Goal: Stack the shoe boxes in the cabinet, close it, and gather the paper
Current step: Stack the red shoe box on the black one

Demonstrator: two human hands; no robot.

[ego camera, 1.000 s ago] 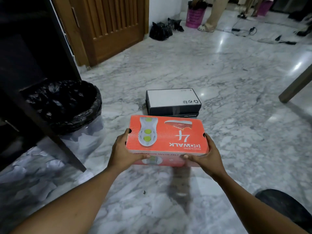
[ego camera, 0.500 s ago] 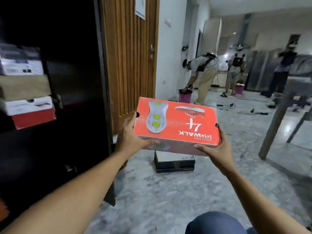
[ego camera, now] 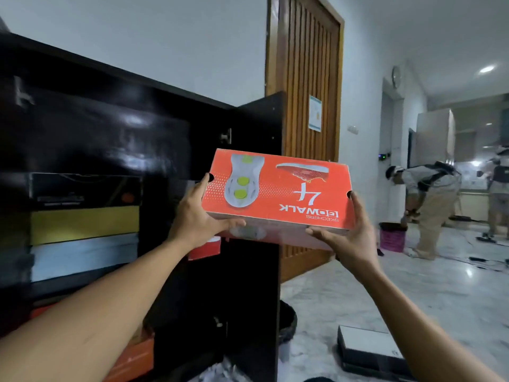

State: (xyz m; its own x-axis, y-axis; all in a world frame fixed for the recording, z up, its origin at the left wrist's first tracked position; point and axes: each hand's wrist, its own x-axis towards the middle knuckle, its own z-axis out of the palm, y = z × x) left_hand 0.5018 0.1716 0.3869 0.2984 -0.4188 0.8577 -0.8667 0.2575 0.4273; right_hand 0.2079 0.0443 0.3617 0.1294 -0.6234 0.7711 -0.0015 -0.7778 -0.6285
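Observation:
An orange shoe box (ego camera: 278, 193) with a sole picture and "GO WALK 4" print is held up at chest height. My left hand (ego camera: 197, 216) grips its left end and my right hand (ego camera: 348, 232) grips its right end. To its left stands the black cabinet (ego camera: 110, 133), its door (ego camera: 253, 188) swung open behind the box. Inside, stacked boxes show: a dark one on top, a yellow-brown box (ego camera: 82, 224) and a pale grey one (ego camera: 82, 260) below. A black and white shoe box (ego camera: 369, 351) lies on the floor at lower right. Crumpled paper (ego camera: 220, 372) lies at the cabinet's foot.
A bin with a black liner (ego camera: 287, 323) sits behind the cabinet door. A wooden door (ego camera: 305, 106) is beyond it. A person bends over a pink basket (ego camera: 392, 238) at the right, another stands farther back. Cables lie on the marble floor there.
Both hands raised the orange box from near the floor to cabinet shelf height. The view swung up and left, bringing the open cabinet and its stacked boxes into sight.

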